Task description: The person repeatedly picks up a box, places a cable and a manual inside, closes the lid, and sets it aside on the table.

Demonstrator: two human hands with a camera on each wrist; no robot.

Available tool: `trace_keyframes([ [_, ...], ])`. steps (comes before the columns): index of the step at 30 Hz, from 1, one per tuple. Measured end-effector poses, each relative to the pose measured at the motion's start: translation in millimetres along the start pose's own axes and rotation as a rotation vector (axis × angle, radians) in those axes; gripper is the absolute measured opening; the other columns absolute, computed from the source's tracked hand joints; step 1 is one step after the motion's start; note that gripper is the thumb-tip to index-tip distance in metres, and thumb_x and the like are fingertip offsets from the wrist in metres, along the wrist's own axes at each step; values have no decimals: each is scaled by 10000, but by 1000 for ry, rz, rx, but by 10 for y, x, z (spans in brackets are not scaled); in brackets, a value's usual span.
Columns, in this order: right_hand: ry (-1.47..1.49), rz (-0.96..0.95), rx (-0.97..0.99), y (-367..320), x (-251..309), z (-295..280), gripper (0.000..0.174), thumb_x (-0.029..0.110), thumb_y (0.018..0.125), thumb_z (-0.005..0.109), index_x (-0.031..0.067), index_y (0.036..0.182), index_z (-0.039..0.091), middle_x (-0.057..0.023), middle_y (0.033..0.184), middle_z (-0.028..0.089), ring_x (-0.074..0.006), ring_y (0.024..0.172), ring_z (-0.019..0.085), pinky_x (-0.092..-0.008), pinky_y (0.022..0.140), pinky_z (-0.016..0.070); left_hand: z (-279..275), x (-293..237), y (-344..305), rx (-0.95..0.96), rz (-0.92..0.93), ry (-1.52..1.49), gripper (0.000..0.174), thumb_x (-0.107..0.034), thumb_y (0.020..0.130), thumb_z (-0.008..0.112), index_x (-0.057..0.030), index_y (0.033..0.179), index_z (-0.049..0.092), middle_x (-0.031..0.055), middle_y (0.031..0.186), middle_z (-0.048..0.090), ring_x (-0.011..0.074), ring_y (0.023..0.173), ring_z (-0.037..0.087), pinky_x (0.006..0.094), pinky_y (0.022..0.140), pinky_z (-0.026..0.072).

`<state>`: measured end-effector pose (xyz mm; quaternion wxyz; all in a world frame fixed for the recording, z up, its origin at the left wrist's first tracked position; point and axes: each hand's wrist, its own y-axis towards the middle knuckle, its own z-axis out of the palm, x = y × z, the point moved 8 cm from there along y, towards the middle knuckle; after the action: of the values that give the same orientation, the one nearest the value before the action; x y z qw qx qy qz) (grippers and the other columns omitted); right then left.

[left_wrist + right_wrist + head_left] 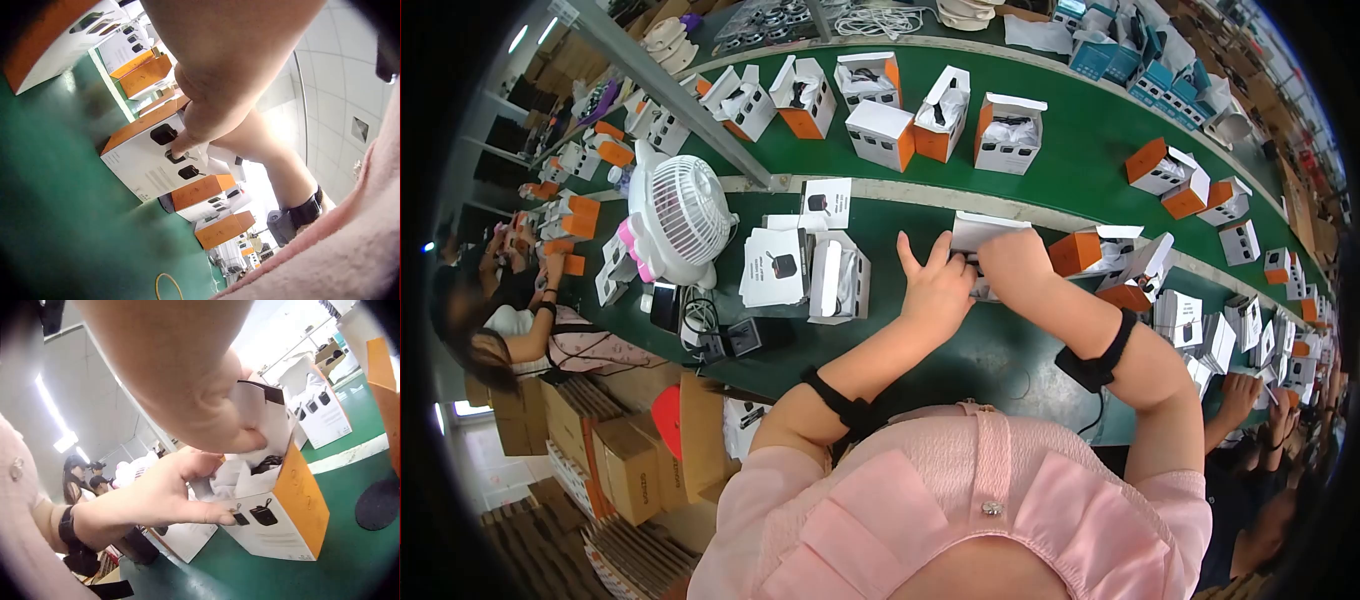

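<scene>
An upright white box with orange sides (275, 531), printed with black devices, stands on the green table in front of the person. Its flap (978, 228) is raised. Inside, white wrapping (232, 478) and a black coiled cable (269, 464) show. The left hand (937, 290) holds the box at its left side; in the left wrist view its thumb (184, 144) presses the printed front. From above, the right hand (1012, 262) reaches into the box opening. Its thumb (253, 440) shows beside the flap, while its other fingers are hidden and I cannot tell what they hold.
Left of the hands are an open white box (840, 280), a stack of printed leaflets (772, 268) and a white fan (685, 215). More open boxes (1090, 252) stand close on the right. Several others line the green surface behind (800, 150). Other people sit at both sides.
</scene>
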<state>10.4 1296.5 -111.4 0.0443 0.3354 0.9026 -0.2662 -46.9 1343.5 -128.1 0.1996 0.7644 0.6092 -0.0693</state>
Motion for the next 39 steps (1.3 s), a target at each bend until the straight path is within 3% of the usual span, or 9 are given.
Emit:
trace_keyframes([
  [4, -5, -10, 17, 180, 183, 29, 53, 174, 732, 636, 164, 725, 687, -1, 755, 684, -173, 721, 667, -313, 629, 469, -56, 103, -78, -11, 12, 24, 486, -244, 610, 791, -111, 1049, 631, 21, 1070, 582, 301, 1223, 410, 740, 949, 147],
  [9, 29, -19, -267, 288, 307, -111, 83, 218, 747, 646, 152, 789, 672, -2, 758, 678, -175, 739, 669, -309, 631, 473, -116, 224, -105, -93, 26, -18, 491, -256, 610, 787, -129, 1059, 636, -6, 1089, 588, 294, 1212, 418, 743, 946, 140],
  [11, 26, -12, -55, 351, 274, -1, 131, 215, 732, 667, 134, 833, 649, -17, 761, 667, -199, 770, 668, -340, 641, 485, -122, 241, -135, -53, 7, 1, 472, -257, 605, 789, -125, 1033, 641, -3, 1078, 591, 291, 1209, 421, 744, 945, 138],
  [13, 180, 14, -409, 199, 248, -189, 132, 178, 723, 675, 104, 822, 629, -40, 770, 658, -225, 796, 663, -381, 656, 498, -121, 317, -126, -18, -23, 29, 454, -258, 599, 791, -121, 1006, 645, -1, 1068, 593, 289, 1206, 423, 744, 943, 136],
  [16, 288, 69, -433, 16, 76, -347, 89, 132, 723, 664, 78, 775, 615, -60, 770, 651, -245, 795, 656, -399, 670, 502, -124, 398, -173, 5, -22, 21, 413, -256, 593, 792, -113, 951, 643, 8, 1047, 593, 288, 1205, 424, 740, 947, 133],
  [23, 178, -225, -407, 116, 363, -384, 46, 116, 663, 640, 84, 696, 638, -91, 699, 636, -252, 721, 645, -354, 629, 500, -178, 528, -251, -68, 8, -4, 397, -244, 587, 792, -109, 928, 640, 13, 1022, 596, 282, 1196, 429, 734, 954, 129],
  [28, 176, -213, -402, 464, 656, -391, 52, 129, 677, 632, 91, 660, 663, -88, 695, 660, -245, 687, 656, -370, 578, 505, -244, 710, -277, -83, -26, -21, 416, -235, 581, 796, -117, 948, 640, 11, 1021, 600, 267, 1175, 443, 732, 948, 147],
  [34, 58, -54, -24, 363, 742, -582, 75, 148, 700, 653, 98, 735, 698, -86, 748, 680, -231, 735, 676, -343, 597, 518, -272, 739, -402, -47, 10, -25, 398, -245, 579, 790, -117, 929, 649, -4, 972, 607, 242, 1099, 471, 718, 941, 172],
  [39, 178, -28, -72, 499, 711, -381, 82, 133, 710, 646, 88, 746, 704, -112, 762, 682, -243, 746, 680, -333, 617, 534, -286, 877, -457, -81, -5, -42, 388, -255, 575, 788, -108, 906, 650, -2, 932, 596, 243, 1086, 472, 716, 942, 171],
])
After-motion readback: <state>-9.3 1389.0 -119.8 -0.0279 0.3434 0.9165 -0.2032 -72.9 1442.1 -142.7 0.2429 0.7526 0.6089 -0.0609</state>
